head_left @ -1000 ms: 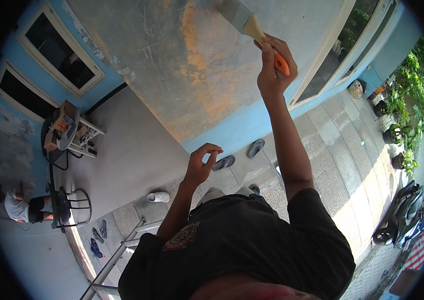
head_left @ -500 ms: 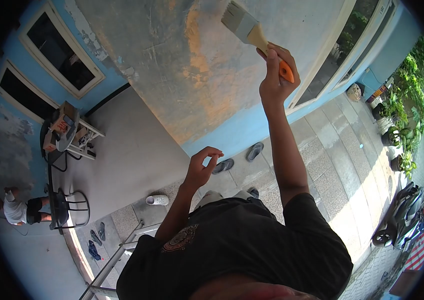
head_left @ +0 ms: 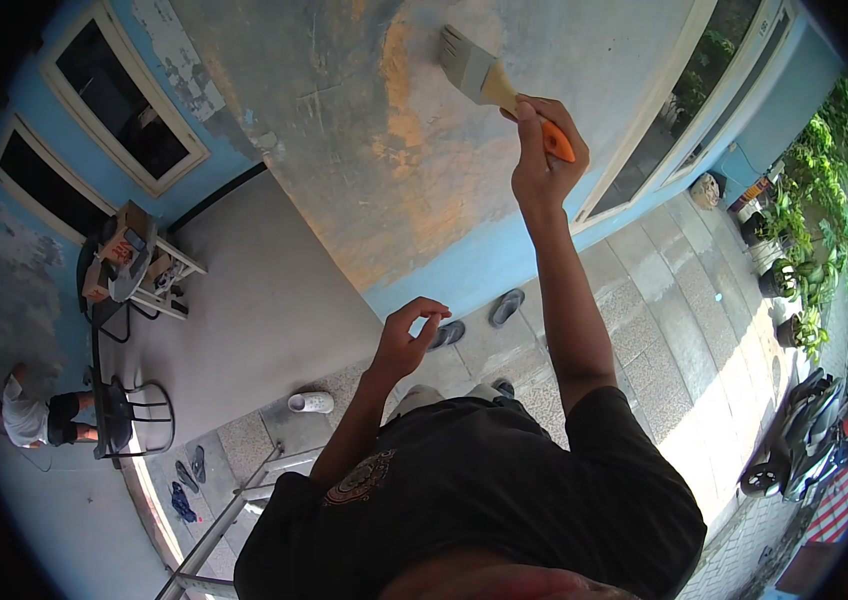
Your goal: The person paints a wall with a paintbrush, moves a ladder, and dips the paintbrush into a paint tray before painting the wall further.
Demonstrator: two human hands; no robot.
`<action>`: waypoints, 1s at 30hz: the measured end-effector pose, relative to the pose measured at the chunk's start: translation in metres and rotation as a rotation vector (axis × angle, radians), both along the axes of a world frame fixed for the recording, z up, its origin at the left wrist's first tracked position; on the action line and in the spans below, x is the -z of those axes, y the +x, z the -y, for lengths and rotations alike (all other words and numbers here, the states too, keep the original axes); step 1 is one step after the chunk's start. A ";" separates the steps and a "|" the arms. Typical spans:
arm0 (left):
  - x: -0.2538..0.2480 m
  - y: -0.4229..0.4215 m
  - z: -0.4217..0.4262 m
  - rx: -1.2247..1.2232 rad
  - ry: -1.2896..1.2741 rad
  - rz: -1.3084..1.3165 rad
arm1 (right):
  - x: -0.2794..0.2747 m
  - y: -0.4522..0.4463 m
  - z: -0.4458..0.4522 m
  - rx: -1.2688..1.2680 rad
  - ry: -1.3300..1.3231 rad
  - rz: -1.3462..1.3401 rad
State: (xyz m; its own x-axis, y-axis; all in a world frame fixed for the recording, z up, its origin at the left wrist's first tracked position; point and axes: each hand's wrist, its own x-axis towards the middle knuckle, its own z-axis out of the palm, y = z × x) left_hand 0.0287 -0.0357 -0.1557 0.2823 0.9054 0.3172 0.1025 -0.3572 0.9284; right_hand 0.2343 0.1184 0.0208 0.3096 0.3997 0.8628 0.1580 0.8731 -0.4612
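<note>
My right hand (head_left: 550,155) is closed round the orange and cream handle of a wide paintbrush (head_left: 479,75). The brush points up and left, its bristle tips at or close to the patchy grey and orange wall (head_left: 344,130); contact is hard to tell. A light blue band (head_left: 474,255) runs along the wall's lower edge. My left hand (head_left: 411,335) hangs below the wall with its fingers curled and apart, holding nothing.
Sandals (head_left: 507,307) and a white shoe (head_left: 311,402) lie on the floor. At the left, a person (head_left: 29,410) is near a black chair (head_left: 134,415) and a cluttered table (head_left: 159,270). Potted plants (head_left: 779,278) and a motorcycle (head_left: 799,435) stand right.
My right hand first drew the brush down from the wall's upper part, then shifted slightly left and up with it. My left hand stays almost still. The distant person's arm has moved.
</note>
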 end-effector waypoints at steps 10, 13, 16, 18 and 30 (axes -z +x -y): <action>0.007 -0.008 0.003 -0.036 -0.041 0.006 | -0.090 0.047 0.018 0.044 0.202 0.491; 0.005 -0.005 -0.002 -0.005 -0.029 -0.020 | -0.165 0.073 -0.007 0.369 0.325 0.501; -0.005 0.001 -0.008 0.040 0.020 -0.026 | -0.229 0.019 -0.020 0.256 0.631 0.605; -0.012 0.003 -0.008 0.043 0.006 -0.032 | -0.215 0.009 -0.032 0.297 0.520 0.761; 0.004 -0.014 0.007 -0.020 -0.027 -0.014 | 0.069 0.030 0.007 -0.195 -0.062 1.240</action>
State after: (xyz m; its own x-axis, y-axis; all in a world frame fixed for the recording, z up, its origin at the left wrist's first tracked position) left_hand 0.0148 -0.0428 -0.1600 0.2688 0.9190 0.2886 0.1227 -0.3298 0.9360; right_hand 0.2645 0.1118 -0.0485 -0.7635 0.3979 0.5087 0.3848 0.9128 -0.1365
